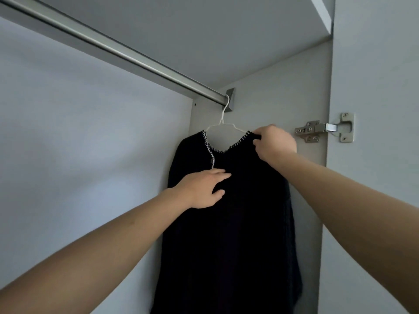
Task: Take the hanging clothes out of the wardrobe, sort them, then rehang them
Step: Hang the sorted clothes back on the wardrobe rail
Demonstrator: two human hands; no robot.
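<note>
Both hands work the black cardigan point(226, 223): right hand point(274, 142) pinches its shoulder, left hand point(201, 189) rests open against its front, holding nothing; next, likely unhook the hanger point(223, 122) from the rail point(118, 51).

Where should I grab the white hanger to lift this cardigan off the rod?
Probably at the white hanger neck, just below its hook, coming from the front: only that wire shows above the black cardigan neckline. The hook sits at the metal rod end, so lift upward.
</note>
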